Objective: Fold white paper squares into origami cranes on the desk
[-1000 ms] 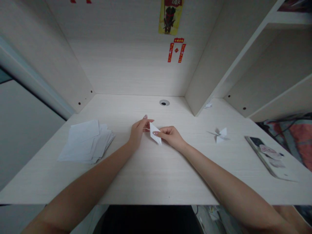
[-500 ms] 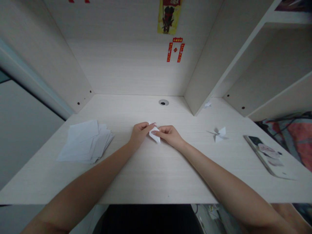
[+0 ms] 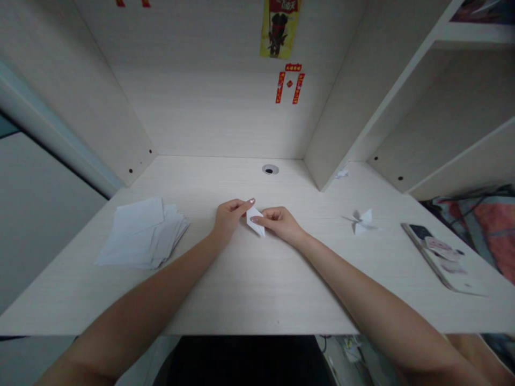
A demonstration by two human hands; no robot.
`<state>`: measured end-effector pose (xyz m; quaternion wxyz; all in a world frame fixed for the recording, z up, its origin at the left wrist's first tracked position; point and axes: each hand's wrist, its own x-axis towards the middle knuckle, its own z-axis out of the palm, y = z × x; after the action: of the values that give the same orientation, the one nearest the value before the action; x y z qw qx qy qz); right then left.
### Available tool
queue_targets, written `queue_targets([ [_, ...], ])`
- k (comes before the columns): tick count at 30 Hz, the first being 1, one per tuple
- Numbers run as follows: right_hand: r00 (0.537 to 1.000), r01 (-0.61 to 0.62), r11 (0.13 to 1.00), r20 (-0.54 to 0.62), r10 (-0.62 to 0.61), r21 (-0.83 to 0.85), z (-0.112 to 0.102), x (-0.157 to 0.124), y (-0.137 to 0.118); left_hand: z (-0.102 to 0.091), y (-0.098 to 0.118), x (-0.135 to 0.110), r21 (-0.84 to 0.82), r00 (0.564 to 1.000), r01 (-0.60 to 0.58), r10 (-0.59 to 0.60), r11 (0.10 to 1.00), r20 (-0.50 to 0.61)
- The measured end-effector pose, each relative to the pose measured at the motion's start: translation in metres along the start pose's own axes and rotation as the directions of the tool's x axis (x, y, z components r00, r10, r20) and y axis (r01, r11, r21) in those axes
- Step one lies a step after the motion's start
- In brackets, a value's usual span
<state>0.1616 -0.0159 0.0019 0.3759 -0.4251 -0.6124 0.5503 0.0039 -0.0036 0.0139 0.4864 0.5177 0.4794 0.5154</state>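
A small piece of folded white paper (image 3: pixel 255 224) with pointed ends is held just above or on the desk, between my two hands. My right hand (image 3: pixel 281 221) pinches its right side, the thumb lying across the top face. At its upper left edge is my left hand (image 3: pixel 230 219), fingers curled and thumb stretched along the paper's top corner. The left fingertips are partly hidden behind the paper.
A loose stack of white paper sheets (image 3: pixel 132 236) lies on the left of the desk (image 3: pixel 225 300). To the right sit a folded paper crane (image 3: pixel 362 222) and a phone (image 3: pixel 442 260) in a decorated case. A round cable hole (image 3: pixel 270 169) is at the back, near an upright divider (image 3: pixel 338 118).
My left thumb has drawn back slightly up and left, baring more of the folded paper's upper part. My right hand keeps its pinch in the same place.
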Motion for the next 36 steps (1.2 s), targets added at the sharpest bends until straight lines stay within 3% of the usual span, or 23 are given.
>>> queue_targets([
  [11, 1.0, -0.021, 0.999, -0.021, 0.022, 0.029, 0.002, -0.002, 0.0, -0.001, -0.003, 0.003, -0.084, 0.998, 0.003, -0.009, 0.996, -0.063],
  [14, 0.995, 0.011, 0.998, -0.098, -0.006, 0.054, 0.002, 0.0, 0.005, 0.0, -0.003, 0.003, -0.089, 0.998, -0.015, 0.021, 0.996, 0.058],
  [17, 0.983, 0.052, 0.996, -0.177, -0.039, 0.069, 0.001, 0.002, 0.008, 0.001, -0.003, 0.001, 0.038, 0.98, -0.059, 0.05, 0.998, 0.192],
  [22, 0.984, 0.04, 0.997, -0.177, -0.028, 0.066, 0.002, 0.004, 0.006, -0.001, 0.0, 0.0, 0.114, 0.978, -0.059, 0.034, 0.992, 0.206],
  [29, 0.998, 0.042, 0.998, -0.044, -0.04, 0.047, 0.004, 0.002, 0.001, -0.002, -0.002, 0.0, 0.096, 0.998, -0.055, 0.051, 0.994, 0.046],
  [36, 0.999, 0.039, 0.999, 0.022, -0.039, 0.018, 0.005, 0.0, 0.003, -0.002, -0.009, 0.001, 0.085, 0.998, -0.058, 0.059, 0.995, -0.009],
])
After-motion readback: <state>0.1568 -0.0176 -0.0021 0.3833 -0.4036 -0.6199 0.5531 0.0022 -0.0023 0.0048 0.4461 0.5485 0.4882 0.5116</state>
